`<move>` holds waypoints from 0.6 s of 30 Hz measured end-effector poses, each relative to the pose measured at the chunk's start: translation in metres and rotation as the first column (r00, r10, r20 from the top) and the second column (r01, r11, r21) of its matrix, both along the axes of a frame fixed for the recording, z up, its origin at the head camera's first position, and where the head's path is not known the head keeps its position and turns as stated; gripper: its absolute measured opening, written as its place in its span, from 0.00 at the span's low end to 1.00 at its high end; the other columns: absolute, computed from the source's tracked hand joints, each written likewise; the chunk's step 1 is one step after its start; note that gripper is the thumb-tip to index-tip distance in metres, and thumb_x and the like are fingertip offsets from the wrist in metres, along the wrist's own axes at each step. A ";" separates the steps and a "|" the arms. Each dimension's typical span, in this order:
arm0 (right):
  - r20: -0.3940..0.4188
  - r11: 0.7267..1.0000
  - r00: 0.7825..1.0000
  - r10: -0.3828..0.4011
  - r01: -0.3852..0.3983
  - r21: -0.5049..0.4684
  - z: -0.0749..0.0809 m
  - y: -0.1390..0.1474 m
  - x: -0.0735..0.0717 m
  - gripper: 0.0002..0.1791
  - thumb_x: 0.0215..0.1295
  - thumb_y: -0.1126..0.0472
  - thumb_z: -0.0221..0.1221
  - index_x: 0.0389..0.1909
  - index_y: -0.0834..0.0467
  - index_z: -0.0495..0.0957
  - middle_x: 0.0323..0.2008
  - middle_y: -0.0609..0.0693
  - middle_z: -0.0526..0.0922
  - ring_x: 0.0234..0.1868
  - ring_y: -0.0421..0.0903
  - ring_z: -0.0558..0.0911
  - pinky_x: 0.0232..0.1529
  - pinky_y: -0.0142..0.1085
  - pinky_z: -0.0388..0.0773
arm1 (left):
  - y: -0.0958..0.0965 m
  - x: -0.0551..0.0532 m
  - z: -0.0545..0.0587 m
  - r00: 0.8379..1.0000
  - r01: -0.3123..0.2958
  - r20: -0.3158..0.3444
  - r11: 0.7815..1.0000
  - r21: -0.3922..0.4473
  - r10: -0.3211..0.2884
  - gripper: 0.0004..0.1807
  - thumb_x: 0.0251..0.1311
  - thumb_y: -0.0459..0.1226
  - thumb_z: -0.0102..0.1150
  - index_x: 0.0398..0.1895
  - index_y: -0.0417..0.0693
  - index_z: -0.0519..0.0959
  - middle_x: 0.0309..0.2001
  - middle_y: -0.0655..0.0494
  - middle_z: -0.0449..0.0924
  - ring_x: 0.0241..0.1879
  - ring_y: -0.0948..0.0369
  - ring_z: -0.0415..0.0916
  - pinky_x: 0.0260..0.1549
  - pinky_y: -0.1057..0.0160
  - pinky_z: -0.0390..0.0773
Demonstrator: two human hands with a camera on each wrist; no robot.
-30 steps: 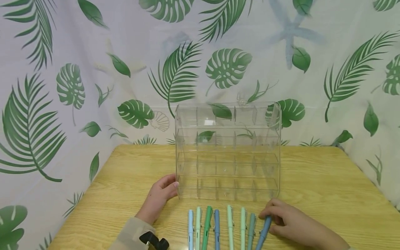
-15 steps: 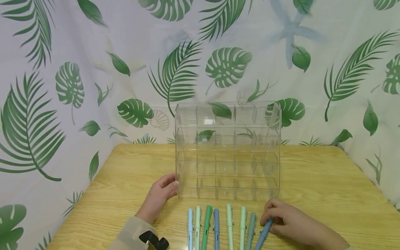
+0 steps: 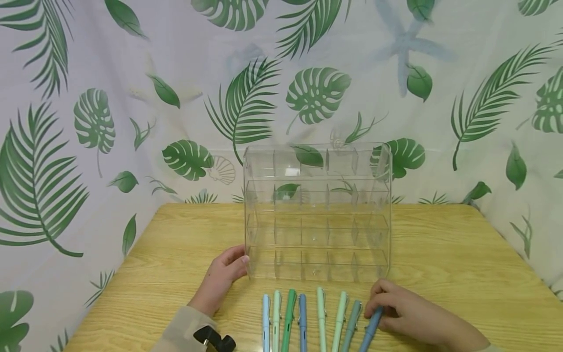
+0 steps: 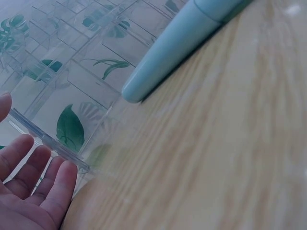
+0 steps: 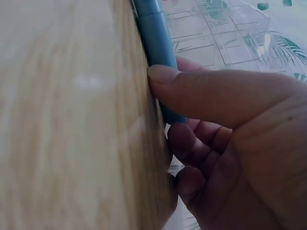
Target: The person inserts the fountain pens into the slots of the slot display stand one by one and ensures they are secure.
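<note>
My right hand [image 3: 404,309] pinches a blue pen [image 3: 372,328] near its upper end, at the right of a row of pens. In the right wrist view, the thumb [image 5: 192,88] presses on the blue barrel [image 5: 156,40], which lies by the wooden table. A clear tiered acrylic rack [image 3: 314,255] with divided compartments stands behind the pens. Against its lower left side rests my left hand [image 3: 222,278], thumb by the front edge and fingers extended along the outside. The left wrist view shows these fingers [image 4: 60,184] touching the panel edge, with a light blue pen [image 4: 163,55] nearby.
Across the table front lie several more pens, including light blue [image 3: 266,318], dark green [image 3: 289,318], pale green [image 3: 321,315] and grey-green [image 3: 352,322]. A leaf-printed cloth [image 3: 246,39] hangs behind the wooden table [image 3: 448,244].
The pale green and grey-green pens beside my right hand now lean more to the right at their upper ends. The blue pen shifts slightly in my grip; my left hand keeps its place.
</note>
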State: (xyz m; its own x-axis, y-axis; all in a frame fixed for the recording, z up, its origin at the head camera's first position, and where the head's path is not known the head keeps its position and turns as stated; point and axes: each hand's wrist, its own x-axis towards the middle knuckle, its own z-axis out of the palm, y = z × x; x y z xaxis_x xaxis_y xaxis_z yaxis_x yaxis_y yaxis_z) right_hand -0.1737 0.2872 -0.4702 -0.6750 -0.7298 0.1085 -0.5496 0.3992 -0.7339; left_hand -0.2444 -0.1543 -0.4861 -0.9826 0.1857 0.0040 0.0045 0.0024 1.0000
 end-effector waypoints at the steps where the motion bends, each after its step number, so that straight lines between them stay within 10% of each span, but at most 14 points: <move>1: -0.003 1.000 1.000 -0.001 0.001 0.004 0.000 0.000 0.000 0.08 0.72 0.59 0.62 0.46 0.44 0.83 0.47 0.44 0.70 0.41 0.42 0.74 0.40 0.31 0.79 | 0.000 0.000 0.000 1.000 0.000 0.001 1.000 0.001 0.000 0.30 0.71 0.46 0.61 0.70 0.40 0.71 0.68 0.41 0.70 0.65 0.46 0.71 0.59 0.53 0.78; 18: 0.233 0.994 0.969 0.087 -0.070 -0.079 0.002 0.017 -0.005 0.08 0.74 0.65 0.58 0.47 0.50 0.81 0.43 0.48 0.81 0.40 0.44 0.76 0.38 0.37 0.76 | 0.000 0.000 0.001 1.000 0.011 0.001 1.000 0.017 -0.011 0.28 0.73 0.43 0.59 0.70 0.38 0.70 0.68 0.41 0.70 0.64 0.46 0.72 0.60 0.53 0.77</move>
State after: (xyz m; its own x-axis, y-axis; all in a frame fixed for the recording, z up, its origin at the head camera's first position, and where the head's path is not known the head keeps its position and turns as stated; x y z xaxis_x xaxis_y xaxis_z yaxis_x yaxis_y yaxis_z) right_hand -0.1785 0.3043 -0.4683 -0.6282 -0.7780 0.0054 -0.3851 0.3050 -0.8710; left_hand -0.2442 -0.1544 -0.4852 -0.9806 0.1960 0.0063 0.0036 -0.0141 0.9999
